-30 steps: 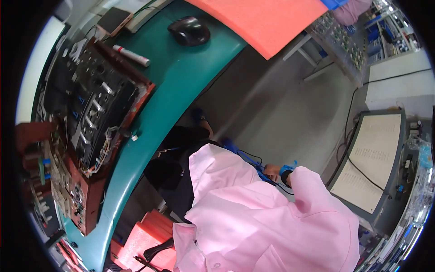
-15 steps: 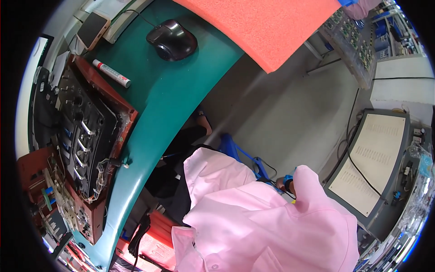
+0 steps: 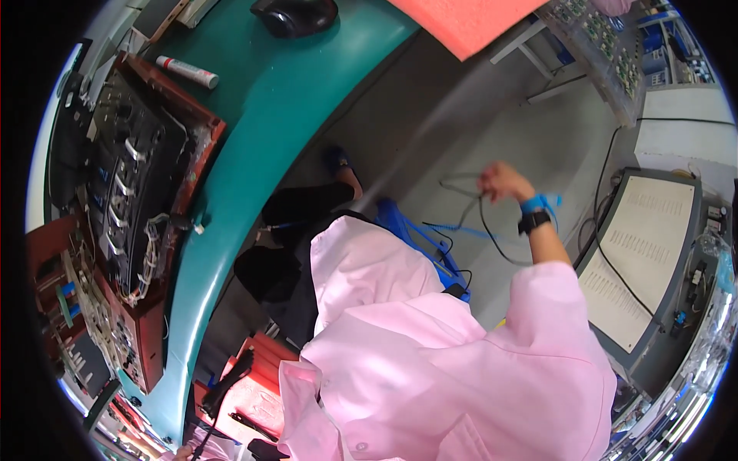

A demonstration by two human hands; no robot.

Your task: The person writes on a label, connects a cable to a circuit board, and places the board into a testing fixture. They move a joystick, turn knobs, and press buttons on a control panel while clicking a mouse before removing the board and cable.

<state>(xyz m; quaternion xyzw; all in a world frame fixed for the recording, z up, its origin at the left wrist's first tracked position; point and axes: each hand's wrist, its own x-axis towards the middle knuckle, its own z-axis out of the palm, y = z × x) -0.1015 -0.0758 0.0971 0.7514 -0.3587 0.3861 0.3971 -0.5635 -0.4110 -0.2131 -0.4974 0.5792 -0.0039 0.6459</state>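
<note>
My right hand (image 3: pixel 503 181) is raised over the grey floor, fingers closed on a thin dark cord (image 3: pixel 492 232). The cord loops to the left of the fingers and hangs down toward my pink sleeve (image 3: pixel 542 292). On that wrist sit a blue wrist strap (image 3: pixel 538 203) and a black watch (image 3: pixel 533 222). At the lower left rim, part of a hand (image 3: pixel 183 453) shows by a pink sleeve and a black strap-like piece (image 3: pixel 231 382). It may be my left hand; its fingers are cut off by the edge.
A green table (image 3: pixel 254 161) curves along the left, bearing a black mouse (image 3: pixel 296 15), a marker (image 3: pixel 187 71) and an opened device (image 3: pixel 131 184). Orange-red foam (image 3: pixel 469 23) juts out at the top. Circuit boards (image 3: pixel 600 38) and a grey equipment box (image 3: pixel 638 261) stand at right.
My right hand has come up and forward from beside my body, with the cord now plainly visible in its fingers. The view has shifted, so the table and foam appear higher.
</note>
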